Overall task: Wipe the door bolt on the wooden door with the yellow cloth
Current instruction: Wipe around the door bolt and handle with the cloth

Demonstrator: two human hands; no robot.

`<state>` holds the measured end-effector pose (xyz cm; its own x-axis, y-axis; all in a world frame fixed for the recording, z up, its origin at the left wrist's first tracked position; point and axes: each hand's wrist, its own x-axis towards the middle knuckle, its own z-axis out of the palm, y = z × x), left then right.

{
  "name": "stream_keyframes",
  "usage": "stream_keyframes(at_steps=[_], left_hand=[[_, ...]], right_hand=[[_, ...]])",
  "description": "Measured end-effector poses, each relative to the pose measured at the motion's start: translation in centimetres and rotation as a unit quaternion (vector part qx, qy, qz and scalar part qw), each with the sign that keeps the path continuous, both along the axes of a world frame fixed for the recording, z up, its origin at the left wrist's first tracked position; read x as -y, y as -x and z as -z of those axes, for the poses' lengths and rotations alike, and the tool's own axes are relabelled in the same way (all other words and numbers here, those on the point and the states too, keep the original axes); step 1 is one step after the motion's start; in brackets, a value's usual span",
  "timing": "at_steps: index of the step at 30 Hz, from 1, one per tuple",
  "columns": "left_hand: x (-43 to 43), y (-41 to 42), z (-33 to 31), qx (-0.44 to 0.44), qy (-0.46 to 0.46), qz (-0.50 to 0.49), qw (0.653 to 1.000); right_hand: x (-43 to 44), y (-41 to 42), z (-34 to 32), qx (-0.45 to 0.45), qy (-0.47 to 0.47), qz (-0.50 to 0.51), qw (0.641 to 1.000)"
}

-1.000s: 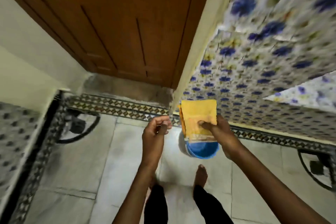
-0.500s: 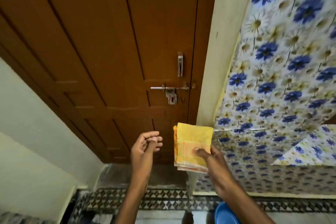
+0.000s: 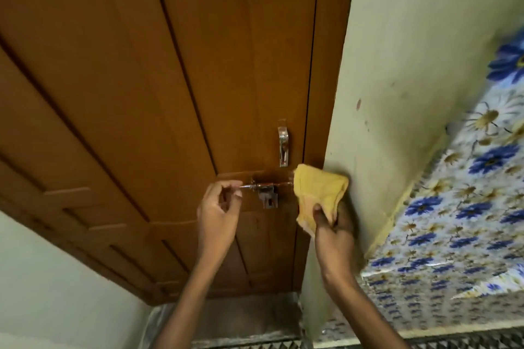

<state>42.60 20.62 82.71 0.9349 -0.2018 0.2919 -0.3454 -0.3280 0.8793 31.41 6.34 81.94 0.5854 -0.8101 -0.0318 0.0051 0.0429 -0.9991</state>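
The brown wooden door (image 3: pixel 158 88) fills the upper left. Its metal door bolt (image 3: pixel 265 187) runs sideways near the door's right edge, with a hasp hanging under it. My left hand (image 3: pixel 218 218) pinches the bolt's left end between thumb and fingers. My right hand (image 3: pixel 333 231) grips the yellow cloth (image 3: pixel 319 193) from below and presses its bunched top against the bolt's right end, by the door frame. The cloth hides that end of the bolt.
A shiny metal pull handle (image 3: pixel 283 146) is fixed upright just above the bolt. A pale green wall edge (image 3: pixel 397 71) juts out right of the door. Blue flower tiles (image 3: pixel 465 215) cover the wall at right. A patterned floor border (image 3: pixel 425 341) shows at the bottom.
The view has swung up from the floor to the door. Both hands rose to the bolt: my left hand took its left end, my right hand pushed the cloth onto its right end.
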Motion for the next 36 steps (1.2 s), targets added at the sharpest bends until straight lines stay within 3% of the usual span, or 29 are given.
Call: stream_keyframes(at_steps=[2, 4, 7, 11, 14, 17, 22, 29, 36], left_hand=[[0.7, -3.3, -1.6, 0.098, -0.059, 0.002, 0.993], [1.7, -6.4, -3.2, 0.210, -0.120, 0.004, 0.970], [3.4, -10.9, -5.5, 0.359, -0.226, 0.000, 0.905], [4.7, -15.4, -5.9, 0.458, -0.326, -0.019, 0.827], [5.0, -17.5, -4.3, 0.496, -0.344, -0.030, 0.797], [5.5, -18.8, -3.5, 0.523, -0.329, -0.050, 0.785], [5.8, -19.7, -2.8, 0.560, -0.307, -0.071, 0.766], [5.9, -19.7, -2.8, 0.566, -0.300, -0.070, 0.765], [5.9, -19.6, -2.9, 0.569, -0.295, -0.073, 0.764]], right_hand=[[0.6, -2.8, -1.2, 0.034, 0.100, 0.041, 0.994], [1.3, -6.1, -1.5, 0.001, 0.228, 0.085, 0.970], [1.6, -10.9, -0.9, -0.048, 0.385, 0.077, 0.918], [1.0, -14.3, 1.1, -0.119, 0.477, 0.038, 0.870], [0.8, -14.7, 3.9, -0.139, 0.484, 0.039, 0.863], [0.4, -14.3, 7.1, -0.147, 0.451, 0.018, 0.880], [0.0, -13.9, 9.0, -0.072, 0.436, 0.022, 0.897], [-0.4, -15.7, 4.5, -0.025, 0.436, 0.090, 0.895], [0.0, -14.8, 7.2, -0.018, 0.430, 0.075, 0.899]])
